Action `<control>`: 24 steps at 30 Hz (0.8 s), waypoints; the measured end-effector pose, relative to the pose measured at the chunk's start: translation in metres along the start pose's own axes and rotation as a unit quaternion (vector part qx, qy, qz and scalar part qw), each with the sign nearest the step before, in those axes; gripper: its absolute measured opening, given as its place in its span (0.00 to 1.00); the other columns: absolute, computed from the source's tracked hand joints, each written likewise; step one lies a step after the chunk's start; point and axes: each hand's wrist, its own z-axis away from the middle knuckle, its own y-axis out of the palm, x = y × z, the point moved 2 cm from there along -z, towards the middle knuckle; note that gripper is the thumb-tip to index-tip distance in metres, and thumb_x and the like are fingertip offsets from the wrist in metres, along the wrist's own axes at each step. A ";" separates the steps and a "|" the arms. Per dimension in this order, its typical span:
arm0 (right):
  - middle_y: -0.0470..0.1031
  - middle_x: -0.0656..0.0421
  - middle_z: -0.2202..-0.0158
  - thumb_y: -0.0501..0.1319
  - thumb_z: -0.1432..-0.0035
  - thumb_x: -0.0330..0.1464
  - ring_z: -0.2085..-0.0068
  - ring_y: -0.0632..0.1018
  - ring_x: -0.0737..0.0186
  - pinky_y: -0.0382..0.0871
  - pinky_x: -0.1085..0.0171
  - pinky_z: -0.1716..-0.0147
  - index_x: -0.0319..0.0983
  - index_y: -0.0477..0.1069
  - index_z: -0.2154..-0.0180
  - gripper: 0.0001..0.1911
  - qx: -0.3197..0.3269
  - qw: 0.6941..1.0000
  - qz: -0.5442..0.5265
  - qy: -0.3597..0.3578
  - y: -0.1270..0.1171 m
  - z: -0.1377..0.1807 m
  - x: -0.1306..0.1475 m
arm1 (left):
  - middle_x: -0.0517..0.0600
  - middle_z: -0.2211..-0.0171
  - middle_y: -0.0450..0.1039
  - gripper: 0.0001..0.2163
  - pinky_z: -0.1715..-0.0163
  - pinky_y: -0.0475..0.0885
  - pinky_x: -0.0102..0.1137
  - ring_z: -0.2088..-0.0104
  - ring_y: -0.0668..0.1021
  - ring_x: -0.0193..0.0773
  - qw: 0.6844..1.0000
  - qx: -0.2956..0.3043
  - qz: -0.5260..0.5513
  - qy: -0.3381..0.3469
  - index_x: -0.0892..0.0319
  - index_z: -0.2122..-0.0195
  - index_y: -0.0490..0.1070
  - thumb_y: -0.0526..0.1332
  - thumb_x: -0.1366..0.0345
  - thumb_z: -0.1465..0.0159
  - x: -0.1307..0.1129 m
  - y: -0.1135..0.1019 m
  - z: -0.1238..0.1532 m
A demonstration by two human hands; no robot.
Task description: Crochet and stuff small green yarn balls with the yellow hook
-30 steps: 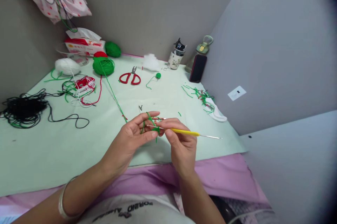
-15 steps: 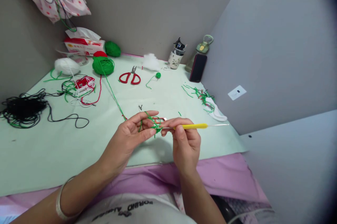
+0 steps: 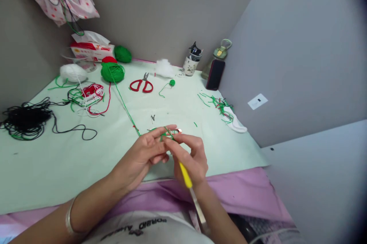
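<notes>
My left hand (image 3: 147, 150) pinches a small green crochet piece (image 3: 164, 136) between thumb and fingers, largely hidden by the fingertips. Green yarn (image 3: 126, 110) runs from a green yarn ball (image 3: 112, 72) across the table to this hand, and a strand passes over its raised forefinger. My right hand (image 3: 192, 156) is closed around a yellow-handled crochet hook (image 3: 185, 175), whose metal back end points down toward my body. The right thumb and forefinger meet the left fingertips at the green piece. The hook's front tip is hidden.
Red-handled scissors (image 3: 141, 84), a tiny green ball (image 3: 172, 82) and white stuffing (image 3: 164, 68) lie beyond my hands. Tangled black cord (image 3: 27, 117) is at the left. Yarn scraps (image 3: 219, 103), a phone (image 3: 216, 75) and a bottle (image 3: 220, 52) are at the right.
The crochet hook has swung from pointing rightward to pointing down toward my body. My right hand has moved left, and its thumb and forefinger now reach the green piece.
</notes>
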 end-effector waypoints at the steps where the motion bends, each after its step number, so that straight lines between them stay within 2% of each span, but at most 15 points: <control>1: 0.81 0.55 0.56 0.61 0.33 0.27 0.56 0.81 0.55 0.78 0.53 0.58 0.52 0.79 0.49 0.17 -0.010 0.998 -0.043 0.038 -0.001 -0.002 -0.001 | 0.40 0.78 0.65 0.19 0.77 0.65 0.22 0.81 0.57 0.23 1.000 0.006 0.020 -0.018 0.59 0.49 0.81 0.75 0.65 0.42 -0.001 0.000 -0.001; 3: 0.80 0.57 0.62 0.58 0.30 0.28 0.63 0.80 0.58 0.77 0.55 0.61 0.49 0.80 0.54 0.14 -0.050 0.979 -0.155 0.123 -0.003 -0.009 -0.003 | 0.38 0.81 0.61 0.18 0.80 0.62 0.21 0.82 0.53 0.22 0.999 0.002 0.037 -0.011 0.61 0.50 0.81 0.75 0.66 0.42 -0.004 0.000 -0.001; 6: 0.79 0.58 0.64 0.59 0.30 0.31 0.66 0.78 0.61 0.75 0.58 0.66 0.47 0.81 0.59 0.11 -0.062 0.946 -0.255 0.189 -0.004 -0.017 -0.004 | 0.40 0.76 0.68 0.20 0.81 0.63 0.22 0.82 0.55 0.22 0.999 -0.014 -0.003 0.031 0.57 0.48 0.81 0.75 0.67 0.42 -0.007 0.002 0.000; 10: 0.82 0.57 0.61 0.60 0.31 0.29 0.58 0.81 0.57 0.77 0.56 0.61 0.47 0.81 0.57 0.11 -0.024 0.956 -0.221 0.189 0.000 -0.017 -0.003 | 0.44 0.67 0.75 0.20 0.78 0.68 0.25 0.79 0.63 0.24 0.995 -0.032 -0.063 0.072 0.53 0.48 0.81 0.74 0.67 0.43 -0.004 0.004 0.001; 13: 0.82 0.56 0.57 0.61 0.33 0.26 0.56 0.81 0.57 0.78 0.55 0.57 0.50 0.80 0.52 0.15 -0.002 0.985 -0.128 0.114 0.000 -0.012 -0.001 | 0.44 0.69 0.73 0.20 0.76 0.69 0.24 0.78 0.66 0.25 0.994 -0.050 -0.057 0.077 0.54 0.48 0.81 0.75 0.66 0.43 -0.001 0.002 0.000; 15: 0.81 0.55 0.54 0.63 0.35 0.24 0.54 0.81 0.56 0.77 0.54 0.56 0.51 0.81 0.51 0.18 0.010 0.996 -0.075 0.055 -0.001 -0.010 0.001 | 0.42 0.75 0.69 0.19 0.78 0.67 0.23 0.80 0.62 0.24 0.999 -0.029 -0.024 0.039 0.56 0.49 0.82 0.75 0.65 0.43 0.000 0.000 -0.002; 16: 0.81 0.55 0.54 0.63 0.35 0.24 0.54 0.81 0.56 0.77 0.55 0.56 0.50 0.81 0.51 0.18 0.007 0.996 -0.071 0.050 -0.002 -0.011 0.001 | 0.40 0.78 0.65 0.18 0.78 0.66 0.22 0.81 0.59 0.23 1.000 -0.017 -0.002 0.017 0.58 0.50 0.82 0.75 0.64 0.42 -0.001 0.000 -0.003; 19: 0.80 0.57 0.62 0.61 0.32 0.27 0.62 0.80 0.60 0.75 0.58 0.62 0.47 0.81 0.56 0.12 -0.048 0.975 -0.165 0.144 -0.005 -0.015 -0.004 | 0.41 0.78 0.64 0.13 0.79 0.64 0.20 0.81 0.55 0.22 0.999 -0.011 0.043 -0.009 0.61 0.56 0.84 0.75 0.66 0.42 -0.003 -0.003 -0.006; 22: 0.78 0.58 0.66 0.61 0.31 0.33 0.68 0.76 0.63 0.73 0.61 0.68 0.45 0.81 0.61 0.09 -0.067 0.930 -0.277 0.232 -0.002 -0.019 -0.008 | 0.46 0.70 0.75 0.12 0.72 0.70 0.23 0.77 0.66 0.25 0.999 -0.029 0.018 0.022 0.58 0.57 0.85 0.75 0.66 0.43 -0.006 -0.003 -0.005; 24: 0.80 0.57 0.64 0.62 0.32 0.34 0.65 0.78 0.60 0.74 0.60 0.65 0.44 0.82 0.62 0.08 -0.037 0.926 -0.293 0.235 0.001 -0.020 -0.008 | 0.47 0.66 0.79 0.13 0.63 0.73 0.27 0.68 0.75 0.31 0.998 -0.034 -0.021 0.047 0.56 0.56 0.84 0.75 0.66 0.43 -0.005 -0.001 -0.004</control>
